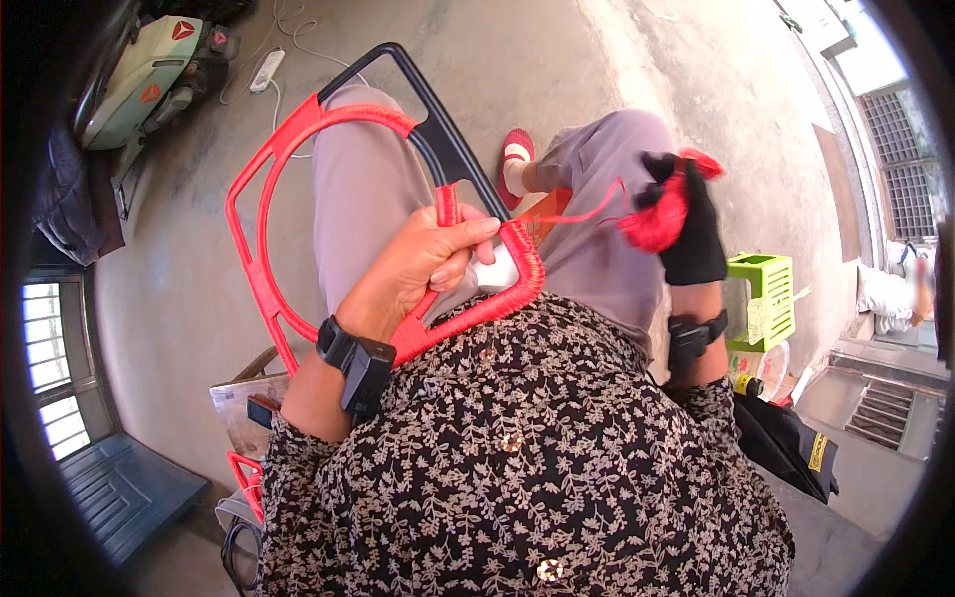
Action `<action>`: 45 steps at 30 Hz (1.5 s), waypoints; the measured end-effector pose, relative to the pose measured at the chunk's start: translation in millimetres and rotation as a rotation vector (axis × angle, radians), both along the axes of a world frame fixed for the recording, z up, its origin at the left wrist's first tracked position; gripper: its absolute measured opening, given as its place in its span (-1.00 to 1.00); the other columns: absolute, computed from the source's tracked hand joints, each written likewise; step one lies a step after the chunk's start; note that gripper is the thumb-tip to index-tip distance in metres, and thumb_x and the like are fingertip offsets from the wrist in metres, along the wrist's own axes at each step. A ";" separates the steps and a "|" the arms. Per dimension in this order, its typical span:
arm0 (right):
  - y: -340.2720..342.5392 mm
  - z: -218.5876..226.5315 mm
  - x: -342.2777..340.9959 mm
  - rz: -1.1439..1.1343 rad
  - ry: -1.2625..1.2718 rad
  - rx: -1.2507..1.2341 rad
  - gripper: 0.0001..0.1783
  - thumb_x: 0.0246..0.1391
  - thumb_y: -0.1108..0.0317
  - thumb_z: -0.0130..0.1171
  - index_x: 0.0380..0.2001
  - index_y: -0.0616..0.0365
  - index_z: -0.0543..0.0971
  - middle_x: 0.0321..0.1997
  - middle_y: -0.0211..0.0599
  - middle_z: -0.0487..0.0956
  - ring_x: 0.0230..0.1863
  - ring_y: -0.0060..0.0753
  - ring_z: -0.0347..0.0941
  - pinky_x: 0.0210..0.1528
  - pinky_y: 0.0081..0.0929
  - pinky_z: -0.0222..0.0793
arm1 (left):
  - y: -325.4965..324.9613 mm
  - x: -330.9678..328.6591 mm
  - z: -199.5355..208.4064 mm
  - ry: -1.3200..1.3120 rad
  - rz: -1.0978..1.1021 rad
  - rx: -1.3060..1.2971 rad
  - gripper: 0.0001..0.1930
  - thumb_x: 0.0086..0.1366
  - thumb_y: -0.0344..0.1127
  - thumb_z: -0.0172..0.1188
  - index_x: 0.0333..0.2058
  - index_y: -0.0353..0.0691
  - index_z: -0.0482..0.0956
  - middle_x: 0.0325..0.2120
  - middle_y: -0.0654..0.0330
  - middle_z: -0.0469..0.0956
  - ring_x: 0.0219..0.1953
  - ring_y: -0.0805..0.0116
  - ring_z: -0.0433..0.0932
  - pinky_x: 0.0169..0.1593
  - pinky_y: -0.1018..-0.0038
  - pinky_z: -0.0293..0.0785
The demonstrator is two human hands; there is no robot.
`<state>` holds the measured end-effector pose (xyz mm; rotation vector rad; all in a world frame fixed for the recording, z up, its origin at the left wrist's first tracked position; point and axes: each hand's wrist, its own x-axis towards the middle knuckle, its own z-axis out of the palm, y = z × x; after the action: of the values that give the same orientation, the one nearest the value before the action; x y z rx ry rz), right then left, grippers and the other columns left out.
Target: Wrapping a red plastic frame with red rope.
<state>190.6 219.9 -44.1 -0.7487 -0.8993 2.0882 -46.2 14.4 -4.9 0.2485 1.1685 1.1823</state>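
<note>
Across my lap lies a black frame [431,104] with a curved inner ring, much of it wrapped tightly in red cord [267,284]. My left hand [428,254], bare, is closed round a red-wrapped inner bar of the frame, its thumb near the edge where wrapping meets bare black. Off to the right, my right hand [691,224] in a black glove grips a bundle of red cord [657,221]. A red strand [582,215] runs from that bundle to the wrapped corner of the frame. The bundle and gloved fingers are somewhat blurred.
A green plastic basket [764,298] stands right of my knee, with a black bag [786,443] nearer. At the far left is a pale green machine [139,85]; a white power strip [266,72] with cables lies on the floor. More red-wrapped frame [245,483] shows lower left.
</note>
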 end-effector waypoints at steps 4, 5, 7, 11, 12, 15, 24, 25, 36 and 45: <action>55.2 -59.0 105.9 0.164 0.350 -0.058 -0.58 0.26 0.05 -0.08 -0.08 0.18 0.46 -0.15 -0.24 0.53 -0.40 -0.48 0.42 -0.29 -0.43 0.38 | -6.8 -4.8 -2.8 -0.068 0.090 0.032 -0.79 0.32 -0.25 0.11 -0.39 -0.30 0.46 -0.62 0.22 0.51 -0.86 0.70 0.14 -0.80 0.68 -0.01; 73.0 -55.3 118.0 0.105 0.278 -0.053 -0.58 0.26 0.05 -0.09 -0.08 0.18 0.46 -0.17 -0.25 0.53 -0.40 -0.47 0.42 -0.29 -0.44 0.37 | -11.6 -8.5 -5.4 -0.068 0.100 0.033 -0.79 0.32 -0.25 0.11 -0.39 -0.30 0.46 -0.62 0.22 0.51 -0.86 0.70 0.14 -0.80 0.68 -0.01; -19.8 -40.0 164.5 0.014 0.135 -0.050 -0.58 0.26 0.05 -0.09 -0.09 0.19 0.46 -0.22 -0.27 0.52 -0.39 -0.45 0.41 -0.30 -0.45 0.36 | -27.4 -17.2 -9.6 -0.055 0.159 0.071 -0.76 0.35 -0.20 0.06 -0.37 -0.28 0.46 -0.61 0.22 0.52 -0.86 0.71 0.14 -0.79 0.70 0.01; 94.3 -29.5 192.8 -0.314 -0.142 -0.011 -0.58 0.27 0.05 -0.10 -0.11 0.20 0.46 -0.32 -0.32 0.51 -0.38 -0.42 0.40 -0.31 -0.48 0.32 | -5.0 -5.9 -3.1 -0.016 0.149 0.046 -0.76 0.38 -0.21 -0.01 -0.34 -0.29 0.44 -0.59 0.20 0.53 -0.86 0.70 0.15 -0.80 0.70 0.01; 89.5 -28.2 187.9 -0.379 -0.212 -0.013 -0.58 0.27 0.05 -0.11 -0.12 0.21 0.46 -0.34 -0.33 0.51 -0.38 -0.41 0.39 -0.31 -0.49 0.32 | -3.3 -2.4 -0.2 -0.002 0.117 0.049 -0.74 0.39 -0.19 -0.01 -0.34 -0.29 0.45 -0.58 0.19 0.53 -0.85 0.70 0.16 -0.79 0.71 0.03; 35.9 6.6 98.4 0.068 -0.172 0.134 -0.52 0.23 0.23 -0.07 0.14 0.26 0.32 0.04 -0.20 0.48 0.03 -0.34 0.42 0.17 -0.39 0.26 | -0.6 -2.1 0.8 -0.010 0.069 0.059 -0.72 0.40 -0.16 -0.03 -0.33 -0.28 0.45 -0.54 0.17 0.53 -0.80 0.67 0.23 -0.74 0.72 0.10; -51.2 13.7 -51.1 1.244 -0.533 0.952 -0.51 -0.09 0.36 0.27 -0.03 0.22 0.47 -0.12 -0.04 0.56 -0.07 -0.19 0.52 -0.04 -0.39 0.40 | 11.1 13.7 -2.9 -0.030 0.299 -0.005 -0.68 0.37 -0.08 0.01 -0.19 -0.26 0.44 -0.34 0.16 0.52 -0.35 0.45 0.53 -0.43 0.62 0.45; -55.8 15.4 -58.5 1.247 -0.538 0.950 -0.51 -0.09 0.36 0.27 -0.03 0.22 0.47 -0.12 -0.04 0.56 -0.07 -0.19 0.52 -0.04 -0.39 0.40 | 10.3 11.4 -10.0 -0.020 0.306 -0.020 -0.65 0.36 -0.05 0.01 -0.15 -0.25 0.43 -0.30 0.15 0.51 -0.29 0.39 0.54 -0.40 0.57 0.48; -62.3 1.4 -85.3 0.846 -0.155 0.531 -0.24 -0.13 0.42 0.35 0.16 0.25 0.25 -0.11 -0.19 0.54 -0.17 -0.47 0.50 -0.13 -0.48 0.45 | -0.2 5.5 -11.1 -0.176 0.203 -0.042 -0.56 0.34 0.08 0.00 -0.12 -0.23 0.41 -0.22 0.10 0.48 -0.26 0.35 0.55 -0.32 0.48 0.55; 26.8 61.4 37.7 0.658 -0.557 0.710 -0.53 -0.16 0.42 0.34 -0.12 0.29 0.48 -0.24 -0.32 0.59 -0.20 -0.47 0.50 -0.04 -0.45 0.42 | -1.8 0.2 -16.7 0.098 0.244 -0.028 -0.45 0.31 0.18 -0.01 -0.09 -0.27 0.45 -0.14 0.15 0.47 -0.05 0.35 0.45 -0.02 0.36 0.33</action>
<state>228.3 246.7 17.3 -0.6933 -2.2908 1.8384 -46.0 12.6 -21.5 0.1461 1.3281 1.3781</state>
